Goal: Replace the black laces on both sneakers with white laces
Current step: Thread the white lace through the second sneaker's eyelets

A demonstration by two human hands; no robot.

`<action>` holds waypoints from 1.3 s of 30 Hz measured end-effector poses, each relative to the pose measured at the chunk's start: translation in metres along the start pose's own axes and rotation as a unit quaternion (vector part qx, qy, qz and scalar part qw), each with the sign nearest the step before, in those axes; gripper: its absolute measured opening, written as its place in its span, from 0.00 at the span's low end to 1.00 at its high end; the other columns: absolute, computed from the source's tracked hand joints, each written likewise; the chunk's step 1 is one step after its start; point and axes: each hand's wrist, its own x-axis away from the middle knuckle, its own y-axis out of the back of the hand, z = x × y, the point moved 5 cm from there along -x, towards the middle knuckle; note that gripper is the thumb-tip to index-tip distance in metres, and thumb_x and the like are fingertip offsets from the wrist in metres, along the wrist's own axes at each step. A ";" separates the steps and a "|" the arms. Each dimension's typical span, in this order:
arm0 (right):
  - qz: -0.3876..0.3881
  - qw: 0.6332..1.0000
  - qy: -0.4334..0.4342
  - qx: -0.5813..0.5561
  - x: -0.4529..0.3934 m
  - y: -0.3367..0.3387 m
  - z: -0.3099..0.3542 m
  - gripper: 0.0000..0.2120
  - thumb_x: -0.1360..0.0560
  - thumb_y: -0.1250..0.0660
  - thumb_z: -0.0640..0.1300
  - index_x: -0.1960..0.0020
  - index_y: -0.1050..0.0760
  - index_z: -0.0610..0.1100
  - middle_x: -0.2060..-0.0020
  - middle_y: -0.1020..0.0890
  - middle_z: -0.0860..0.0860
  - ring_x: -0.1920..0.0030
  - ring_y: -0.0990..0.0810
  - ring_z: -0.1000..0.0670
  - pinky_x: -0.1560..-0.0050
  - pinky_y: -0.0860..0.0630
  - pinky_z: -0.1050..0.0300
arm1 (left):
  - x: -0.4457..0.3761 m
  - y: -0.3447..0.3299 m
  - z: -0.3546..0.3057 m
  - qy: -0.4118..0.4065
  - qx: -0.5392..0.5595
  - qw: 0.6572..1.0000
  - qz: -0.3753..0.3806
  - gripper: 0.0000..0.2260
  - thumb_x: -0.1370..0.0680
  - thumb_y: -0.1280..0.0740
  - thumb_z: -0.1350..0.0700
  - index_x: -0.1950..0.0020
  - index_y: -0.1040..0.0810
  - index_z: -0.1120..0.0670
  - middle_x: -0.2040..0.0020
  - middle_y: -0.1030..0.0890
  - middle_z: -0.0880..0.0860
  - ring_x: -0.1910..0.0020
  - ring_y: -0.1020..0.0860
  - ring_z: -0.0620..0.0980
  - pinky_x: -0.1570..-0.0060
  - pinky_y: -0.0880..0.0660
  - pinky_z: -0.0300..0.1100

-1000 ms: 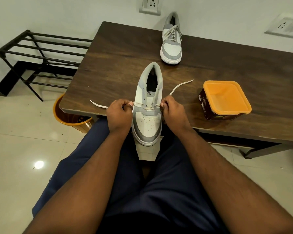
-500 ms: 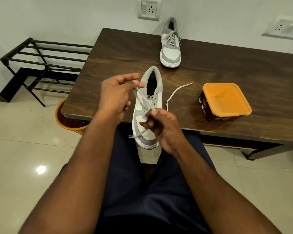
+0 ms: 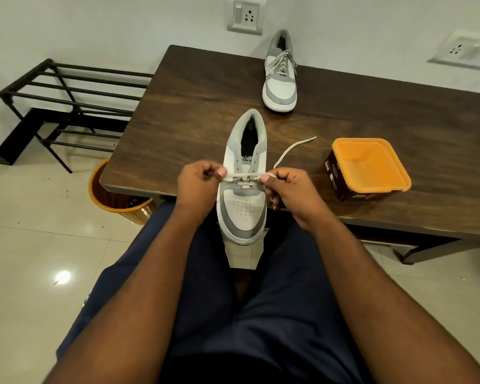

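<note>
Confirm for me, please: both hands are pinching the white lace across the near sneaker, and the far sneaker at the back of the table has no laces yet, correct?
Not quite. The head view shows the far sneaker already laced with a light lace. The rest holds: the left hand and right hand pinch the white lace across the near sneaker.

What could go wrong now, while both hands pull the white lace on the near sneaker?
1. The near sneaker overhangs the table edge; a hard pull might tip it off.
2. The left hand and right hand each pinch the white lace. Only the right end is visible, so the ends may come out uneven.
3. That loose end lies near the orange tub and might snag on it.
</note>
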 end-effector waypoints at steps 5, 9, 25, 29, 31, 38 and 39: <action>-0.015 0.995 0.030 0.091 -0.008 0.001 0.001 0.10 0.21 0.36 0.42 0.54 0.19 0.36 0.67 0.21 0.47 0.71 0.28 0.55 0.71 0.29 0.60 | 0.005 -0.004 -0.003 0.003 -0.007 1.000 0.021 0.05 0.19 0.36 0.59 0.48 0.21 0.51 0.53 0.18 0.54 0.74 0.24 0.46 0.77 0.26 0.39; 0.016 0.967 0.089 0.240 -0.014 -0.012 0.013 0.14 0.22 0.35 0.44 0.61 0.21 0.35 0.66 0.18 0.39 0.72 0.26 0.54 0.67 0.26 0.52 | 0.011 -0.031 -0.024 -0.030 0.111 0.981 0.158 0.14 0.20 0.33 0.59 0.35 0.24 0.52 0.49 0.17 0.52 0.74 0.21 0.52 0.79 0.27 0.40; -0.164 0.962 0.045 0.212 -0.034 -0.011 -0.005 0.14 0.31 0.26 0.55 0.64 0.23 0.46 0.69 0.18 0.52 0.66 0.18 0.52 0.62 0.19 0.53 | -0.007 -0.024 -0.005 -0.072 0.004 0.997 -0.010 0.05 0.21 0.33 0.57 0.57 0.24 0.53 0.63 0.23 0.47 0.69 0.26 0.44 0.71 0.26 0.41; -0.173 0.965 0.029 0.198 -0.035 -0.009 -0.007 0.12 0.31 0.25 0.53 0.65 0.22 0.45 0.71 0.19 0.53 0.69 0.20 0.53 0.62 0.19 0.50 | -0.008 -0.031 -0.003 -0.065 -0.009 0.998 0.001 0.05 0.24 0.29 0.55 0.58 0.22 0.53 0.65 0.20 0.48 0.71 0.25 0.41 0.73 0.27 0.38; -0.170 0.971 0.015 0.165 -0.034 -0.006 -0.009 0.11 0.30 0.26 0.50 0.66 0.20 0.45 0.74 0.20 0.52 0.73 0.23 0.53 0.64 0.18 0.47 | -0.008 -0.035 -0.002 -0.057 -0.026 0.998 0.020 0.05 0.24 0.28 0.56 0.59 0.21 0.55 0.68 0.22 0.50 0.78 0.29 0.40 0.79 0.29 0.36; -0.138 0.990 -0.035 0.022 -0.029 -0.004 -0.023 0.11 0.25 0.30 0.40 0.66 0.19 0.46 0.69 0.18 0.46 0.67 0.23 0.48 0.61 0.23 0.49 | -0.008 -0.045 -0.007 -0.124 -0.075 0.989 0.033 0.06 0.21 0.31 0.58 0.57 0.21 0.59 0.68 0.25 0.45 0.73 0.28 0.39 0.72 0.30 0.32; -0.132 0.990 -0.042 0.003 -0.029 -0.004 -0.024 0.10 0.24 0.31 0.39 0.65 0.19 0.45 0.68 0.18 0.45 0.66 0.23 0.48 0.61 0.24 0.50 | -0.008 -0.046 -0.009 -0.144 -0.083 0.986 0.017 0.07 0.21 0.32 0.58 0.57 0.22 0.60 0.67 0.25 0.45 0.70 0.28 0.40 0.69 0.32 0.31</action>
